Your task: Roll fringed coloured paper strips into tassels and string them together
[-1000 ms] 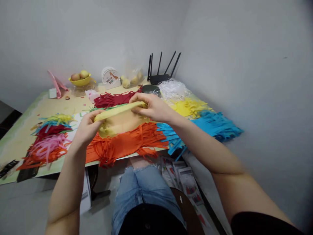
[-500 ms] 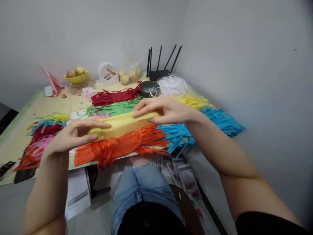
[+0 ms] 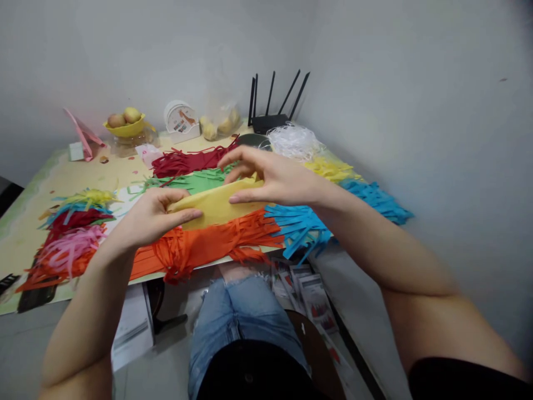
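Observation:
A folded sheet of yellow tissue paper (image 3: pixel 216 205) is stretched between my two hands, above the table. My left hand (image 3: pixel 160 216) pinches its left end, thumb in front and fingers behind. At the right end, my right hand (image 3: pixel 266 178) grips it with the thumb on the near face, the fingers curled over the top edge. Just below the sheet lies orange fringed paper (image 3: pixel 212 244) along the table's front edge. Green fringed paper (image 3: pixel 200 180) and dark red fringed paper (image 3: pixel 191 161) lie behind it. Blue fringed paper (image 3: pixel 302 222) is under my right wrist.
Mixed fringed bundles (image 3: pixel 73 244) lie at the left of the table (image 3: pixel 25 233). White strings (image 3: pixel 293 141) sit near a black router (image 3: pixel 270 122). Farther back are a yellow fruit bowl (image 3: pixel 127 129), a coaster holder (image 3: pixel 182 123) and a bag of fruit (image 3: pixel 220 125).
My left hand has moved right and slightly up, bringing the hands closer together. The right hand has risen a little, and its fingers have shifted along the yellow sheet's top edge.

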A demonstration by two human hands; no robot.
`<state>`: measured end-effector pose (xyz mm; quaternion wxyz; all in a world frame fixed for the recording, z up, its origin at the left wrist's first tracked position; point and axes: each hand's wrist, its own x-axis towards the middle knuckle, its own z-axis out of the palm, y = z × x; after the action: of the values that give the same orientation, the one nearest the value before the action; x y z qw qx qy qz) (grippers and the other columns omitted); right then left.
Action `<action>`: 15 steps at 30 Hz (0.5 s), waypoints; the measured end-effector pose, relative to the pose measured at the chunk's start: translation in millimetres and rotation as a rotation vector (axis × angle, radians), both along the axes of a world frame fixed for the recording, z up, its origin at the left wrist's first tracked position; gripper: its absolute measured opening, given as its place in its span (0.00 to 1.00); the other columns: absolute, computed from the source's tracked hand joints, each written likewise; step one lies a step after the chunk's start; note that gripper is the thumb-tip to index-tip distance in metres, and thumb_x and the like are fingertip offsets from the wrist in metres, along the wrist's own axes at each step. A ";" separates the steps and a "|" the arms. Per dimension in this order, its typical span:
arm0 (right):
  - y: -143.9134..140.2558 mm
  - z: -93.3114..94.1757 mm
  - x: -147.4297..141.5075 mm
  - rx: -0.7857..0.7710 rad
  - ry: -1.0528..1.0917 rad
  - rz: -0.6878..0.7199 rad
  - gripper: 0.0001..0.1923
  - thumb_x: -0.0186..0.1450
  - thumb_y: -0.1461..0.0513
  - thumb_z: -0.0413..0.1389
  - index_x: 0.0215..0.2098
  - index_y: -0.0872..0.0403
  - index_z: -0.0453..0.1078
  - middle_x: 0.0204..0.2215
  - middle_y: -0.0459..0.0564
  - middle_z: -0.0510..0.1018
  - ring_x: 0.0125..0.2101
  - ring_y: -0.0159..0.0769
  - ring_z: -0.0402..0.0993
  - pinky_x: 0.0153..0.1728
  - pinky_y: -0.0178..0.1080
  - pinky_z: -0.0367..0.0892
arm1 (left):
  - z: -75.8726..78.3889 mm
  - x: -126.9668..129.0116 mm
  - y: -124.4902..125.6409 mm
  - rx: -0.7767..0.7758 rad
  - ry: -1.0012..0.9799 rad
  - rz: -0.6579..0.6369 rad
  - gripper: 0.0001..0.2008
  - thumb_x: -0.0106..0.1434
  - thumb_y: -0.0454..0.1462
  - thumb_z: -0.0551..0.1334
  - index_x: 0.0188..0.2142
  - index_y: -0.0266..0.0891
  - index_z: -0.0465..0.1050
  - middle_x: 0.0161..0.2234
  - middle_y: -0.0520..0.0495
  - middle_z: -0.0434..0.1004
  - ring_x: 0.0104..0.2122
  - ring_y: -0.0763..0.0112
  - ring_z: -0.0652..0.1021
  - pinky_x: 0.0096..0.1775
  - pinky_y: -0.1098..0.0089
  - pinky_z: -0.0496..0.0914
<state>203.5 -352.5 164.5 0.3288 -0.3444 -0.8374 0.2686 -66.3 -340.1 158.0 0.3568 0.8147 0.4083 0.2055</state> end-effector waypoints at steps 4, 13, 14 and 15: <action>0.4 -6.3 -2.6 -0.108 -0.059 -0.053 0.15 0.63 0.53 0.60 0.29 0.57 0.70 0.23 0.41 0.68 0.25 0.27 0.61 0.30 0.33 0.56 | 2.7 -1.9 -4.4 0.073 -0.008 0.069 0.18 0.58 0.49 0.68 0.24 0.37 0.71 0.21 0.54 0.65 0.22 0.76 0.65 0.23 0.75 0.58; -15.2 -36.3 -10.1 -0.191 0.445 -0.079 0.11 0.64 0.57 0.60 0.41 0.54 0.74 0.34 0.46 0.78 0.26 0.27 0.71 0.28 0.32 0.67 | -22.3 -6.9 -17.8 -0.084 -0.534 0.274 0.12 0.57 0.43 0.71 0.37 0.38 0.79 0.32 0.49 0.78 0.23 0.74 0.75 0.27 0.72 0.73; -16.1 -38.8 -10.7 -0.196 0.476 -0.070 0.10 0.64 0.58 0.60 0.41 0.54 0.74 0.35 0.47 0.79 0.26 0.27 0.72 0.28 0.32 0.68 | -24.5 -6.4 -20.0 -0.134 -0.607 0.278 0.13 0.56 0.43 0.71 0.38 0.39 0.79 0.34 0.48 0.79 0.23 0.73 0.76 0.26 0.71 0.74; -16.8 -40.8 -11.1 -0.191 0.504 -0.062 0.09 0.63 0.59 0.60 0.39 0.54 0.75 0.35 0.47 0.79 0.27 0.27 0.72 0.28 0.31 0.69 | -25.8 -5.7 -22.2 -0.171 -0.659 0.273 0.12 0.56 0.43 0.71 0.37 0.39 0.80 0.33 0.47 0.80 0.22 0.72 0.76 0.25 0.71 0.74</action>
<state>192.4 -369.4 123.6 0.5011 -0.3214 -0.6890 0.4135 -72.0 -362.3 132.2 0.5051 0.6100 0.3923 0.4679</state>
